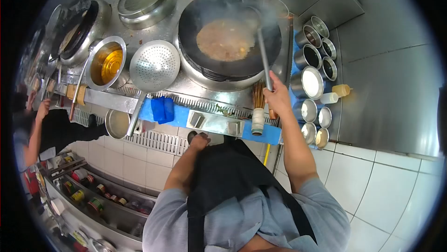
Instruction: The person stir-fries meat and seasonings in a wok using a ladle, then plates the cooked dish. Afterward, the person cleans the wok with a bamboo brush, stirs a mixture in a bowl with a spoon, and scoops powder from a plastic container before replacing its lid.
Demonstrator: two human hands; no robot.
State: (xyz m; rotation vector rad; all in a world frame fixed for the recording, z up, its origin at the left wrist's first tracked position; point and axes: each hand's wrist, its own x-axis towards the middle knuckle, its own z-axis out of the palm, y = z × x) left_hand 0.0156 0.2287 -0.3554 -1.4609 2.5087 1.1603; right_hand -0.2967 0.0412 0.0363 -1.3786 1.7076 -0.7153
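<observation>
My right hand point(278, 97) is closed round the handle of a long metal ladle point(263, 49). The ladle reaches into a large black wok point(198, 63), its head blurred by steam near the far right side. Brownish, bubbling food in liquid point(223, 42) fills the wok's middle. Low in front of the stove's edge, my left hand point(199, 141) is curled, with nothing visible in it. Just under my right hand, a bamboo wok brush point(257, 112) stands by the stove edge. A perforated strainer point(155, 66) lies left of the wok, its handle over the edge.
A metal pot point(95, 73) of yellow oil stands left of the strainer. Several seasoning tins point(311, 83) and squeeze bottles point(342, 90) line the right side. A blue cloth point(162, 109) hangs at the front edge. Another person's hand point(43, 109) is at the far left, near another wok point(100, 19).
</observation>
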